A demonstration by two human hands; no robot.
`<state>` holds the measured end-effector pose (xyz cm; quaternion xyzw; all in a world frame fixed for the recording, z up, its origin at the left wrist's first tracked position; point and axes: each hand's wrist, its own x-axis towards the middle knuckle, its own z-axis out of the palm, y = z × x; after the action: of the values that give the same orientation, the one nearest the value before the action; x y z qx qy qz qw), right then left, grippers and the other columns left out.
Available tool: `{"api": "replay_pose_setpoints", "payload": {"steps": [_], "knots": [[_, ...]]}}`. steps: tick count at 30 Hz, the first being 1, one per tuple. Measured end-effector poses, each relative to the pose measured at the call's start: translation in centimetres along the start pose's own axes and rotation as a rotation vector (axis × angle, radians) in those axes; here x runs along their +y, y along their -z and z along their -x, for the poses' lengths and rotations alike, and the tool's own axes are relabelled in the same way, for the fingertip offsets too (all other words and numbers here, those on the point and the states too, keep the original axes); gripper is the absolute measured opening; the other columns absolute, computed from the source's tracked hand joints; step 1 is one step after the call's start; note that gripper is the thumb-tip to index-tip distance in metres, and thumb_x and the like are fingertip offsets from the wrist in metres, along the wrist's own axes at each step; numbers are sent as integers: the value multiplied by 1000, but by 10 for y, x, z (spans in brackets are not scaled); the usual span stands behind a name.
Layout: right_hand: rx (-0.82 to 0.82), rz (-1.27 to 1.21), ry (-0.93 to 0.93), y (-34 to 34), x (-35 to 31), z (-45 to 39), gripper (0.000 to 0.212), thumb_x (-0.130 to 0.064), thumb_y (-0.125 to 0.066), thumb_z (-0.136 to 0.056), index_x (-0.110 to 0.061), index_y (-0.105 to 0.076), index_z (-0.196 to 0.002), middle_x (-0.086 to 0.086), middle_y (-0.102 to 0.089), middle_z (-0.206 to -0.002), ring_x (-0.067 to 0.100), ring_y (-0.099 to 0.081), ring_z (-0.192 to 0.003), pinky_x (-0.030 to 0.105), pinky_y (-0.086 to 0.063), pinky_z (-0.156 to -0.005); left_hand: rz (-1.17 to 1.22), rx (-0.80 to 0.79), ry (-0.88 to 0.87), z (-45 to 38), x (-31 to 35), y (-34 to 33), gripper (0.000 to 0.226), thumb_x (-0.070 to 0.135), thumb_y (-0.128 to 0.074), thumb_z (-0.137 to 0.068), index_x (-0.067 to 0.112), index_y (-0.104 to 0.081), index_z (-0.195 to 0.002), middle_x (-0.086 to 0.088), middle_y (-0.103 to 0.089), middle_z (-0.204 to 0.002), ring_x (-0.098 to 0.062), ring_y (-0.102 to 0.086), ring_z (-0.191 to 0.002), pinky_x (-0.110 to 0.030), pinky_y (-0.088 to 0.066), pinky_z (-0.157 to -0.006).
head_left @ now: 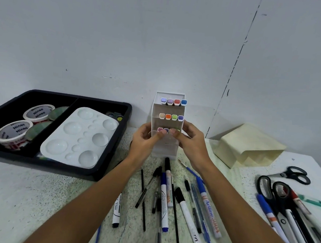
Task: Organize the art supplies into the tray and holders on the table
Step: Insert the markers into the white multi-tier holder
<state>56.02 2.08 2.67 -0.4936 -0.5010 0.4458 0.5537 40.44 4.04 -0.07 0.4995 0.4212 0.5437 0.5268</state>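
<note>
White wall, speckled table | my left hand (145,137) and right hand (190,140) clasp the marker rack (167,121) from both sides, thumbs on its bottom row | rack upright, dead ahead, equally near both | loose pens (164,197) lie lengthwise between my forearms, just below | tray (115,156) to the left.

Tray (102,174) left of marker holder (168,110); pens (164,197) before it; scissors (292,175) right.
</note>
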Motion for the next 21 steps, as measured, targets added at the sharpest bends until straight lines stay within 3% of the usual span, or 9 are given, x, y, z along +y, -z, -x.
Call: {"api": "replay_pose_setpoints", "payload": {"steps": [3,6,9,11,13,15,18,19,21], "knots": [[8,-12,4,-3,-1,0,40,-9,-69,-86,-11,-62,-126,-2,-68,-119,-4,-67,-90,13,-51,-71,2,12,6,-1,-1,0,52,34,-78,-77,10,-62,-120,-6,-72,-110,-24,-68,-102,-41,-55,-89],[-15,22,6,-2,2,5,40,-18,-70,-87,-14,-62,-126,-3,-68,-121,4,-68,-98,22,-55,-81,-20,-2,18,10,-5,-6,58,39,-78,-79,11,-58,-126,-7,-69,-116,-24,-67,-103,-42,-56,-89],[-36,140,-41,6,11,17,54,-27,-74,-84,-16,-56,-133,-3,-61,-130,11,-63,-109,29,-54,-90,-295,216,70,39,-17,-13,64,34,-78,-76,12,-49,-129,0,-57,-117,-14,-58,-101,-26,-52,-78],[-40,327,-66,19,16,32,60,-28,-74,-84,-17,-50,-139,-7,-55,-134,11,-56,-117,28,-48,-96,-477,230,-94,60,-31,-12,43,31,-77,-81,20,-53,-116,5,-55,-108,-12,-54,-96,-26,-46,-74],[-68,579,-26,36,24,50,53,-28,-68,-89,-17,-50,-138,-4,-54,-137,12,-51,-123,24,-41,-100,-690,48,-358,75,-43,-13,28,35,-70,-83,25,-60,-107,8,-58,-105,-10,-54,-98,-30,-47,-79],[-107,858,51,57,34,71,49,-30,-61,-94,-18,-49,-139,-1,-51,-141,16,-45,-131,21,-33,-103,-902,-217,-519,84,-57,-19,40,44,-61,-85,20,-64,-117,2,-60,-121,-16,-51,-118,-36,-44,-98],[-195,1184,46,85,53,100,58,-47,-38,-98,-19,-34,-149,5,-32,-155,26,-22,-146,34,-19,-116,-1223,-517,-494,94,-74,-31,70,67,-33,-93,24,-36,-148,-5,-21,-160,-27,-10,-150,-48,-6,-120],[-232,1251,21,91,59,107,66,-57,-22,-97,-19,-28,-151,7,-25,-158,27,-14,-148,38,-12,-118,-1306,-554,-501,96,-78,-33,73,71,-25,-94,26,-29,-151,-6,-14,-161,-28,-4,-150,-48,1,-118],[-301,1301,22,98,66,117,88,-67,11,-87,-18,-20,-153,9,-16,-161,28,-6,-149,42,-2,-119,-1423,-611,-537,95,-83,-35,73,72,-20,-95,26,-29,-151,-10,-20,-159,-33,-13,-147,-48,0,-114]]}}
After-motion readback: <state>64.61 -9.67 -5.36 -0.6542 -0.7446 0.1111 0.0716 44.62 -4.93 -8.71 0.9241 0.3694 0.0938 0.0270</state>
